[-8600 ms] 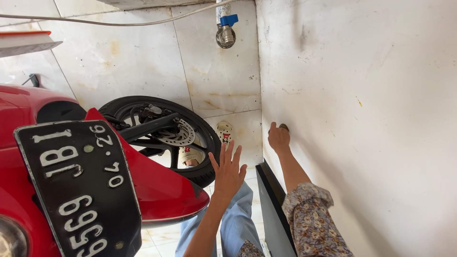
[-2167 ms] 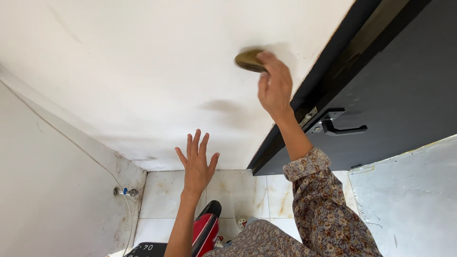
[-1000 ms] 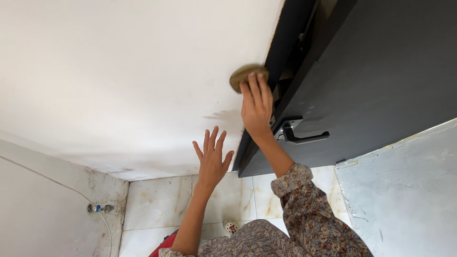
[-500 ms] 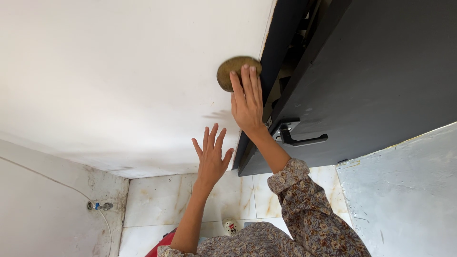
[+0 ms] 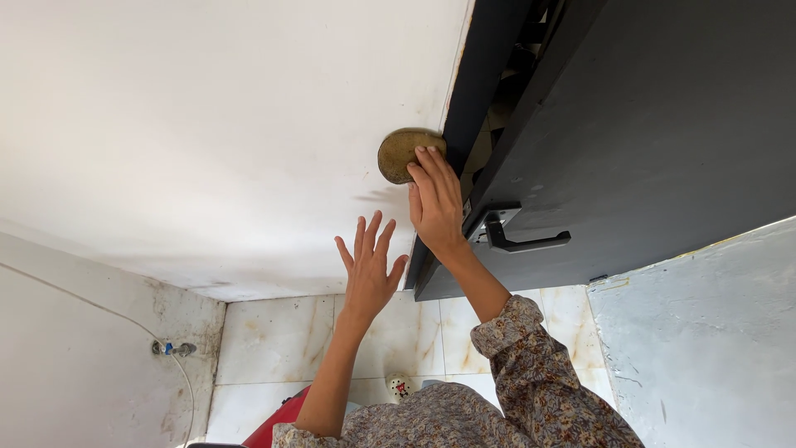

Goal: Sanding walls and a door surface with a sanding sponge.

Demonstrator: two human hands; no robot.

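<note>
Two hands are raised against a white wall (image 5: 207, 124). The right hand (image 5: 437, 203) presses a round brown pad (image 5: 400, 154) flat to the wall, hard against the black door frame (image 5: 477, 75) at the pad's 3 o'clock side; no gap shows between pad and frame there. From the pad's 9 to 12 o'clock the wall runs bare and wide to the picture's edge. At 6 o'clock it is bare down to the tiled floor (image 5: 282, 340).

The right fingers (image 5: 429, 166) lie straight and close together over the pad's lower right part, at about its 5 o'clock, flattened on it rather than curled round it. The pad's upper left rim sticks out past the fingertips. Its underside against the wall is hidden.

The left hand (image 5: 369, 270) hovers at 7 o'clock from the pad, fingers spread wide, holding nothing; whether it touches the wall cannot be told.

The dark door (image 5: 663, 124) stands ajar beside the frame, its lever handle (image 5: 522, 241) at 3 o'clock from the right wrist. What fills the slot between door and frame is too dark to make out. A tap (image 5: 170, 348) sits low at 8 o'clock, and a red shape (image 5: 278, 423) is cut off at the bottom edge.
</note>
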